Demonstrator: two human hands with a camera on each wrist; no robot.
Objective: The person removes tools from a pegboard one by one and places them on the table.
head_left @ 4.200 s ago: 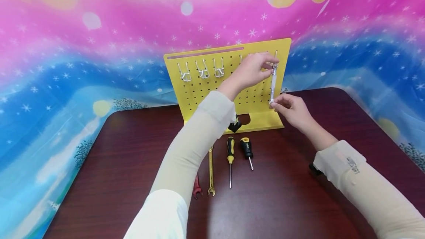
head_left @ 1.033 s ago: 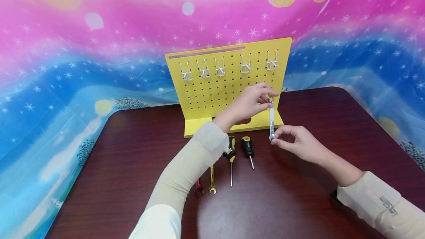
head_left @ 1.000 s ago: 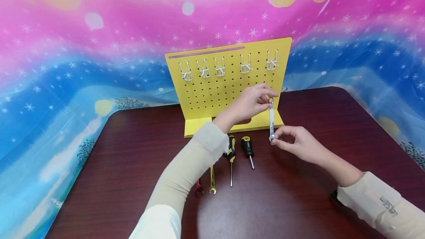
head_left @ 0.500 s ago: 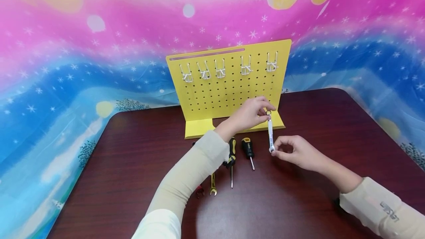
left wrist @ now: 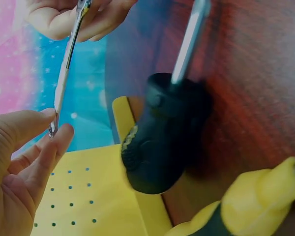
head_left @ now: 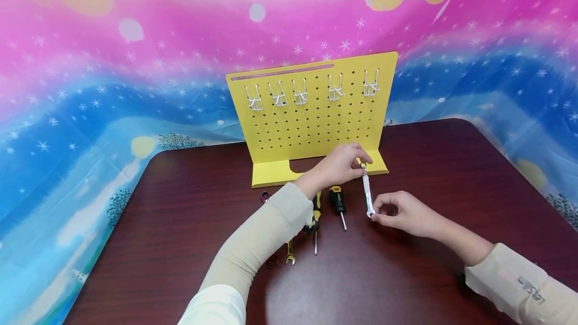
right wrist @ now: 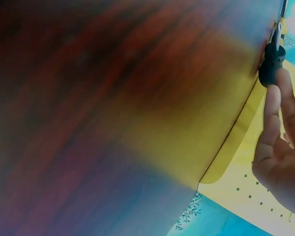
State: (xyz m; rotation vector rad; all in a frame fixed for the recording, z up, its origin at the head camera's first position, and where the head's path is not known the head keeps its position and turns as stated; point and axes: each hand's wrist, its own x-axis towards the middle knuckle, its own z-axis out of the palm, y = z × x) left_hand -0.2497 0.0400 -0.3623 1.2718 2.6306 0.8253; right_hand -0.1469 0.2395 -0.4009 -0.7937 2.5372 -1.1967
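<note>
A silver combination wrench (head_left: 367,189) slants just above the table in front of the pegboard. My left hand (head_left: 340,163) pinches its ring end between thumb and fingers. At the lower, open end, my right hand (head_left: 408,213) holds it by the fingertips. In the left wrist view the wrench (left wrist: 64,78) spans from one hand to the other. Left of it lies a short black screwdriver (head_left: 337,202), then a longer yellow-and-black screwdriver (head_left: 317,204), partly behind my left forearm. A gold wrench (head_left: 290,255) and a red wrench (head_left: 265,195) are mostly covered by that sleeve.
A yellow pegboard (head_left: 316,119) stands at the back of the dark wooden table (head_left: 189,204). Several white hooks (head_left: 335,92) line its upper part, with nothing hanging on them. A patterned cloth (head_left: 180,64) surrounds the table behind and at the sides.
Both hands have brought the silver wrench down from the right-hand hook, away from the pegboard and toward the table. That hook now shows bare. The screwdrivers have stayed in place.
</note>
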